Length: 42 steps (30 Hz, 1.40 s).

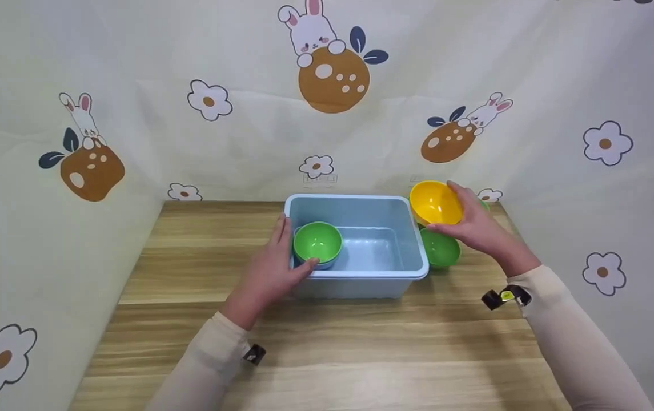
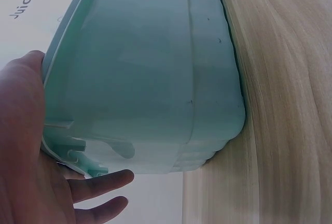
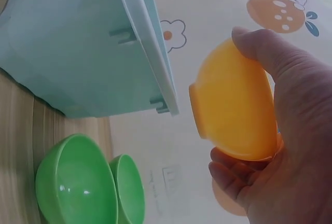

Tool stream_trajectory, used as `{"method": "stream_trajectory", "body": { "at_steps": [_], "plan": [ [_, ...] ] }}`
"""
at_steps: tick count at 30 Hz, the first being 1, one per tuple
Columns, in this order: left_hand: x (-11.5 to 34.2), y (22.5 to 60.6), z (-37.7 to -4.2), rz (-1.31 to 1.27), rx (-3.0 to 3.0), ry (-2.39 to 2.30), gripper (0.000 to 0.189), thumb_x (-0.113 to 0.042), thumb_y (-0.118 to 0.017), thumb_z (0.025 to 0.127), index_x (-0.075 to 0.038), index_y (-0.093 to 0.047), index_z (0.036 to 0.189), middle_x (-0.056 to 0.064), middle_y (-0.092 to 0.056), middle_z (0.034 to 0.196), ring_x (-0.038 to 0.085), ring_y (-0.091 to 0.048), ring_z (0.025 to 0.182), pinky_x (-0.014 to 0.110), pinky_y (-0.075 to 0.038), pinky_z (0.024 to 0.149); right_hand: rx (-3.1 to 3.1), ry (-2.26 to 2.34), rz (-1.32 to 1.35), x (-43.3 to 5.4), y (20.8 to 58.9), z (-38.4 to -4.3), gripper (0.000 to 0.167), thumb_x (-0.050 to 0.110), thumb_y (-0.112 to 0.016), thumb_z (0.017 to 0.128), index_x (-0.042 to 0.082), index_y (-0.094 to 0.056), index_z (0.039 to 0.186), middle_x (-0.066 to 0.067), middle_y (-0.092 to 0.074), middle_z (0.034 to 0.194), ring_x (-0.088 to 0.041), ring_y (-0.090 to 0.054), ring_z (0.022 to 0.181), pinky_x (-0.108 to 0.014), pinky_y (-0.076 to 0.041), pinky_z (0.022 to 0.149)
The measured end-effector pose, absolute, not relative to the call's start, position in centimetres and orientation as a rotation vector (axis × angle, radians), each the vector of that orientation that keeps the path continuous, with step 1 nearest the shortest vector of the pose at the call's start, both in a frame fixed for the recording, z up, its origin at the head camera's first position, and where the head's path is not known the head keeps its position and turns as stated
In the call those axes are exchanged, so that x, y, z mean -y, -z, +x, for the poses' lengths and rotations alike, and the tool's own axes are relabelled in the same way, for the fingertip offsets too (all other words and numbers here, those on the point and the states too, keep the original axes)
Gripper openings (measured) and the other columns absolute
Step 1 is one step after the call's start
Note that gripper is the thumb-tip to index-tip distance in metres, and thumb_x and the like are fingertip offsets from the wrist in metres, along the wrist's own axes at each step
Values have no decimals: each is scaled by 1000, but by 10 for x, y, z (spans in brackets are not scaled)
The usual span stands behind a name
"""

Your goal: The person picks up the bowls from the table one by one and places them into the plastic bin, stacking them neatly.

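A light blue plastic bin (image 1: 361, 288) stands on the table. Inside it at the left sits a green bowl (image 1: 318, 242), with a blue rim showing just beneath. My left hand (image 1: 269, 271) rests on the bin's front left corner, thumb over the rim and fingers straight along the left side. To the right, my right hand (image 1: 475, 225) grips a yellow bowl (image 3: 233, 105) by its edge, thumb at one side and fingers at the other. The yellow bowl is held up beside the bin's right rim, above a green bowl (image 3: 78, 187). Another green bowl (image 3: 129, 190) stands behind that one.
The wooden table (image 1: 327, 348) reaches toward me in front of the bin. A printed cloth (image 1: 235, 154) with rabbits and flowers hangs behind and along both sides, close to the table's edges.
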<state>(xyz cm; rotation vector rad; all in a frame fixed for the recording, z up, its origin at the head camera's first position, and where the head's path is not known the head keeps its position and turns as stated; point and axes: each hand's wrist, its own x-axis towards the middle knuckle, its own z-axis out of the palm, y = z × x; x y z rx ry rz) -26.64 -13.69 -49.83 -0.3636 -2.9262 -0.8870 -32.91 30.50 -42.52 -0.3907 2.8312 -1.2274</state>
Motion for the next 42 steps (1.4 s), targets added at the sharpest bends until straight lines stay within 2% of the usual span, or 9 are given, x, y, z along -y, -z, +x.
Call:
{"method": "stream_trajectory", "body": {
  "at_steps": [10, 17, 23, 29, 36, 42],
  "plan": [
    [137, 499, -266, -369, 2920, 894, 121, -80, -61, 97, -4, -13, 177, 16, -7, 185, 52, -51, 148, 64, -52, 113, -2802, 1191, -442, -288, 419, -332, 123, 49, -94, 86, 11, -20, 177, -19, -36, 170, -42, -48, 144, -64, -41, 123],
    [137, 500, -266, -371, 2908, 860, 119, -80, -61, 97, -4, -17, 177, 13, -10, 186, 54, -61, 136, 65, -57, 104, -2805, 1140, -551, -276, 417, -337, 121, 40, -97, 85, 9, -23, 176, -20, -36, 169, -43, -49, 143, -62, -43, 122],
    [137, 500, -267, -365, 2912, 846, 119, -80, -60, 97, -4, -17, 177, 15, -12, 185, 53, -63, 134, 64, -59, 100, -2765, 1127, -576, -263, 414, -340, 127, 51, -97, 82, 10, -23, 176, -18, -33, 173, -42, -46, 148, -62, -41, 124],
    [137, 499, -266, -356, 2930, 852, 120, -83, -58, 97, -5, -15, 177, 14, -9, 185, 53, -57, 142, 65, -56, 107, -2743, 1103, -615, -248, 411, -341, 130, 56, -98, 79, 13, -24, 177, -17, -37, 171, -40, -47, 146, -61, -42, 124],
    [136, 498, -266, -351, 2940, 849, 120, -82, -58, 97, -5, -15, 177, 13, -7, 186, 51, -53, 147, 64, -54, 110, -2695, 1074, -662, -233, 409, -342, 133, 56, -99, 77, 15, -22, 177, -16, -34, 174, -38, -45, 150, -60, -35, 128],
    [136, 498, -267, -338, 2955, 885, 120, -81, -61, 97, -6, -13, 177, 14, -7, 186, 49, -45, 154, 63, -48, 117, -2690, 1031, -728, -220, 407, -344, 131, 58, -98, 78, 15, -24, 177, -14, -40, 170, -34, -50, 145, -56, -41, 125]
  ]
}}
